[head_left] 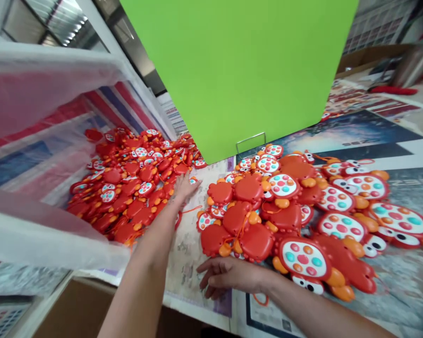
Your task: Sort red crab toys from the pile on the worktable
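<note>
Many red and orange crab-shaped toys with coloured bubble buttons lie in two heaps. My left hand [185,187] reaches forward with fingers stretched flat against the edge of the heap [127,188] spilling from a large plastic bag. My right hand [225,277] rests on the table with fingers spread and holds nothing. Its fingertips lie just below the near edge of the second heap [285,206]. A thin orange cord [261,299] runs under my right wrist.
A clear plastic bag [49,234] with striped lining lies open on its side at the left. A large green board [239,70] stands behind the toys on a wire stand [250,141]. Printed sheets cover the table [373,136]. The table's front edge [197,310] is close to me.
</note>
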Tool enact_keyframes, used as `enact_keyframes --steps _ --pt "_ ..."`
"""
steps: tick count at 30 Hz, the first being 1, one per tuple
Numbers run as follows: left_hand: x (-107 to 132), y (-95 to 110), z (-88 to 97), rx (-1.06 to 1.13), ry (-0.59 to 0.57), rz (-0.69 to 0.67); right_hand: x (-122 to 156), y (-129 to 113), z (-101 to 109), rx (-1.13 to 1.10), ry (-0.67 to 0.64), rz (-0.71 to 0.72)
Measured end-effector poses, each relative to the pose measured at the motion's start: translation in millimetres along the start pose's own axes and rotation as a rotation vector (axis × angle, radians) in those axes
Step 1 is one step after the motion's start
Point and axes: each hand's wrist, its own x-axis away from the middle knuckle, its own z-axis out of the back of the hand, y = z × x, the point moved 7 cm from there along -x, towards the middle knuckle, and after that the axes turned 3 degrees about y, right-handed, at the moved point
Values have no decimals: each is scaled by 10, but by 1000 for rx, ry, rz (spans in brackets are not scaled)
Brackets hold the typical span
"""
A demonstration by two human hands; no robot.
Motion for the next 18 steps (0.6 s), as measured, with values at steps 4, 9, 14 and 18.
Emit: enact_keyframes --steps 4,9,14,18 --pt "-34 174 -306 30 2 37 -35 13 10 -31 -10 10" --pt "218 140 -176 76 40 -44 -18 -13 20 24 10 9" --pt "811 -9 220 198 128 -111 47 -88 -23 73 -6 50" --pt "1803 4 512 476 393 -206 98 -147 -9 111 56 88"
